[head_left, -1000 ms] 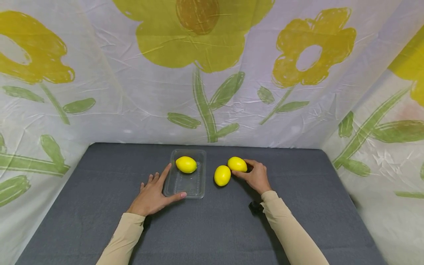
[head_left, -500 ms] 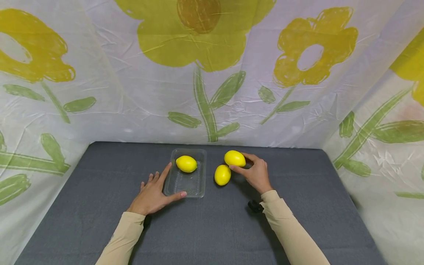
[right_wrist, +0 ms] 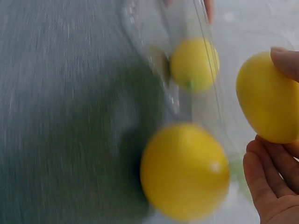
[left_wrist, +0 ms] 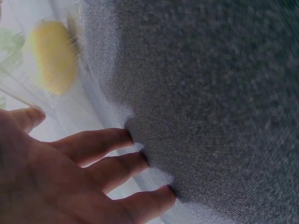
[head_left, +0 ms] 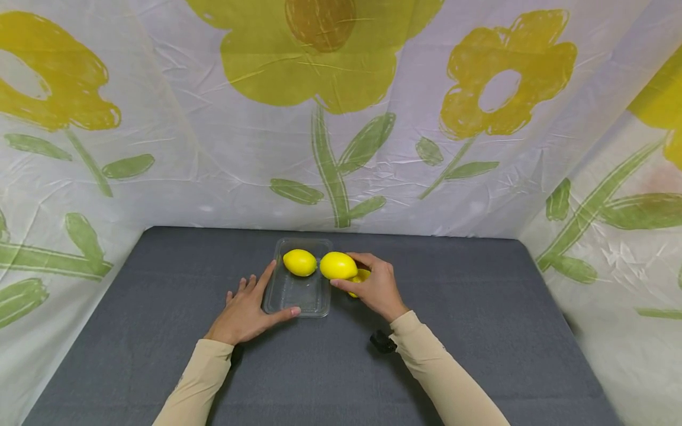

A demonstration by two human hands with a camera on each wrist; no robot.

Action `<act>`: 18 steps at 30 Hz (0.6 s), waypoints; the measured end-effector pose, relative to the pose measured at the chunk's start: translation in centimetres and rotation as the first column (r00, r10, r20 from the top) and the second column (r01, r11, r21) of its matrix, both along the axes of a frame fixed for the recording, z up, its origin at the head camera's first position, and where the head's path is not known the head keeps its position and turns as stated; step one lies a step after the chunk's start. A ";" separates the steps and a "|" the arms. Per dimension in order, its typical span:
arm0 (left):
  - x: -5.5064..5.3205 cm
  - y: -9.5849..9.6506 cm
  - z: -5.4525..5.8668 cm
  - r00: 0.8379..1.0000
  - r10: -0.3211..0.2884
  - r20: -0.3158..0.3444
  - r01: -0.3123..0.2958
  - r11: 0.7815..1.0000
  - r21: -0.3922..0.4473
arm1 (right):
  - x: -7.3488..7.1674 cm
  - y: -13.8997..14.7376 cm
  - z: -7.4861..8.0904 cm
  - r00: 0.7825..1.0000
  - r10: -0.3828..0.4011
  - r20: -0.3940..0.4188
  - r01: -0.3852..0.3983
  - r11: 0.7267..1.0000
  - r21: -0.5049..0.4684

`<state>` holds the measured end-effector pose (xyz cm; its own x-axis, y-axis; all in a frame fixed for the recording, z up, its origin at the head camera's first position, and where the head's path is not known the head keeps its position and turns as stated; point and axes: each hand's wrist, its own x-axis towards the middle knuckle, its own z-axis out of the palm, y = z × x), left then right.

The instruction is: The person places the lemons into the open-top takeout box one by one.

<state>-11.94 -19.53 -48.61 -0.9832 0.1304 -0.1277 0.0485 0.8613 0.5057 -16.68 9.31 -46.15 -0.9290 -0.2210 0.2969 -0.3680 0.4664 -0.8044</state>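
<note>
Lemon [head_left: 338, 265] sits pinched in your right hand [head_left: 378, 289], held up at the right edge of the transparent tray [head_left: 303, 300], apparently to clear the rim. Your left hand [head_left: 245, 313], outspread and gripping nothing, touches the tray, probably steadying it. A second lemon [head_left: 299, 262] lies inside; a third lemon [right_wrist: 184, 171] rests outside on grey cloth [head_left: 298, 378], a flower-printed sheet [head_left: 213, 160] behind.

Tabletop: dark grey fabric [head_left: 490, 349] spread before me, its far corners slightly rounded.
Backdrop: a white, creased sheet [head_left: 224, 154] hanging just beyond the far edge.
Print: one large yellow flower [head_left: 314, 77] with an orange-brown centre facing me, smaller ones either side, green stems and leaves below.
Sides: flowered cloth [head_left: 607, 296] to my left and right.
Light: pale sheen along the creases.
</note>
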 end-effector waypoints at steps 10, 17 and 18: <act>0.0 0.2 0.3 1.000 -0.010 0.002 0.010 1.000 -0.017 | 0.4 -3.5 -0.4 0.993 0.120 0.010 -0.121 0.989 0.084; -0.1 0.1 0.3 1.000 -0.012 -0.007 0.012 1.000 -0.020 | 0.1 -4.9 -0.5 0.988 0.154 0.027 -0.157 0.977 0.143; -0.1 0.1 0.3 1.000 -0.012 -0.007 0.012 1.000 -0.020 | 0.1 -5.0 -0.5 0.987 0.158 0.021 -0.159 0.976 0.150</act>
<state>-11.99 -19.40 -48.32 -0.9825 0.1394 -0.1232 0.0623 0.8707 0.4878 -16.62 4.31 -46.62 -0.8811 -0.4073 0.2403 -0.4399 0.5192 -0.7328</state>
